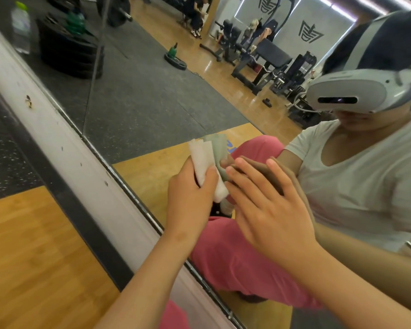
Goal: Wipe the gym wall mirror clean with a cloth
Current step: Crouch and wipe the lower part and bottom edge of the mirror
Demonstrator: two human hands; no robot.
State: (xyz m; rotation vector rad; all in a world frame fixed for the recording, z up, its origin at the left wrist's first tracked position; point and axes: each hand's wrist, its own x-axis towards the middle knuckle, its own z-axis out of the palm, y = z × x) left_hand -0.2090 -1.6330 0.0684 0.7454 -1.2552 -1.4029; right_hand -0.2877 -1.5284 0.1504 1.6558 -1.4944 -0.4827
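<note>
Head cam view: your left hand [190,193] is wrapped round the cloth [203,160], thumb on one side and fingers curled over the other, so it's clamped firmly on it. The cloth is white and folded into a thick wad. Its top sticks out above your fist and meets its own reflection, so it's right up against the mirror [140,103]. Your right hand [266,205] sits just to the right of it with the fingers straight and spread a little, holding nothing, fingertips meeting their reflection on the glass.

Edges: both hands are low on the mirror, close to its bottom edge. That edge runs diagonally from far left to near right along a white ledge [69,148], with a black strip [64,200] below it. Left of that is wood floor [29,245], and further left a speckled mat [3,157]. A seam [95,74] between mirror panels runs up the glass, well to the left of the cloth. Plenty of open glass lies above and to the far left of your hands. To the right, your own reflection fills the mirror, and your pink trouser leg [173,317] is near the ledge at the bottom.
</note>
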